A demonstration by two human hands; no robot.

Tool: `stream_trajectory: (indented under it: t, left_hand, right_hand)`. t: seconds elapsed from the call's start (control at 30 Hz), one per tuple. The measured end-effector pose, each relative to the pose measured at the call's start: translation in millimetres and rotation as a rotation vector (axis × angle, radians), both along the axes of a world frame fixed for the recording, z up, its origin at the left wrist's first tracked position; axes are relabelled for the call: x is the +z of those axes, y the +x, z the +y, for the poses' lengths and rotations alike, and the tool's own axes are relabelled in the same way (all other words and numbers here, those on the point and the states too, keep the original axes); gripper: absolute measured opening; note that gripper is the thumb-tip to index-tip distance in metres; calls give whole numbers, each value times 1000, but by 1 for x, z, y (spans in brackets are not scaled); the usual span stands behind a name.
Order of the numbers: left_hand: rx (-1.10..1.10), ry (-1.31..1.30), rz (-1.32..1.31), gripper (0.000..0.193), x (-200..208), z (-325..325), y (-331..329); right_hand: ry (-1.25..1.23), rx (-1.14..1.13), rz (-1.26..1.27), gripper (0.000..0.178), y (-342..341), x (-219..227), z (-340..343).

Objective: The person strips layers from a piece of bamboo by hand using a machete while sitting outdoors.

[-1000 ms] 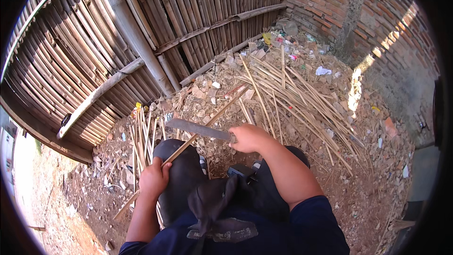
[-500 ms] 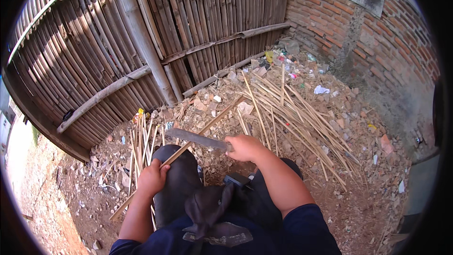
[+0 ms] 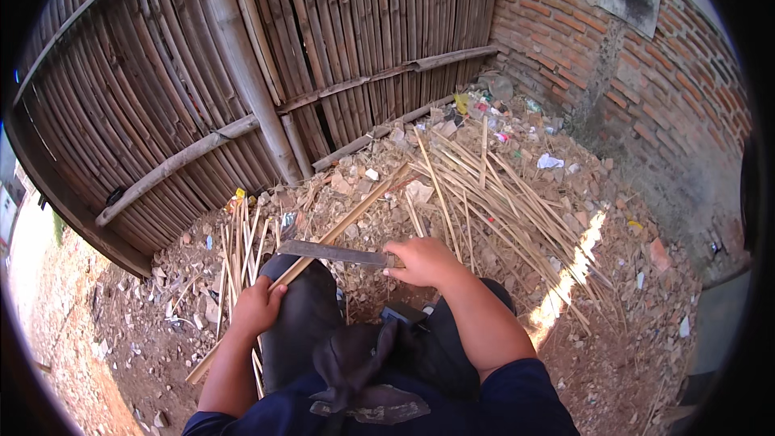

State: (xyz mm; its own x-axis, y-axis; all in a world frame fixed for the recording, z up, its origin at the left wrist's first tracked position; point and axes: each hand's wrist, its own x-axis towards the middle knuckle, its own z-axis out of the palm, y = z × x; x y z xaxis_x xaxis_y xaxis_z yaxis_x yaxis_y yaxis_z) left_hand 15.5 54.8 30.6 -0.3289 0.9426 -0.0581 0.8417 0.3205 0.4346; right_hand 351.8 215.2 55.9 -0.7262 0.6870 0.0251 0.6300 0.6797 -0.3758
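My left hand (image 3: pixel 257 307) is closed around a long bamboo strip (image 3: pixel 355 211), which slants across my left thigh and points up toward the far middle. The strip's lower end comes out below my left wrist. In my right hand (image 3: pixel 420 262) is the handle of a machete (image 3: pixel 335 253). Its dark, flat blade points left and lies across the bamboo strip, above my left knee. Whether the edge bites into the strip I cannot tell.
Many split bamboo strips (image 3: pixel 517 210) lie in a pile ahead to the right. A smaller bundle of strips (image 3: pixel 236 254) is beside my left leg. Rubble and litter cover the ground. A bamboo wall (image 3: pixel 363 24) and a brick wall (image 3: pixel 549 32) meet at the back.
The machete blade has shifted slightly down along the strip, nearer my left hand. My right hand has lowered a little. A bright sunlit streak now shows on the ground at the right.
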Motion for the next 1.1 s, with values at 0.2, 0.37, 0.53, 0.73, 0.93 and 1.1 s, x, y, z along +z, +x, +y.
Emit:
stream_trajectory:
  t: [0.2, 0.37, 0.53, 0.73, 0.93, 1.1]
  left_hand:
    - [2, -6, 37, 41, 1, 0, 3]
    - [-26, 45, 52, 41, -3, -2, 6]
    - [0, 18, 88, 41, 1, -2, 7]
    - [-17, 12, 124, 40, 2, -2, 7]
    - [-11, 60, 136, 39, 3, -2, 15]
    - [-13, 61, 165, 39, 2, -3, 10]
  right_hand:
    - [-9, -20, -122, 34, -13, -7, -5]
    - [-106, -65, -88, 35, -13, -28, 18]
    - [-88, -217, -49, 36, -11, -26, 27]
    - [-76, -63, -80, 32, -27, -26, 4]
    - [-99, -237, -2, 31, -5, -48, 39]
    - [-87, -188, -27, 27, -14, -26, 17]
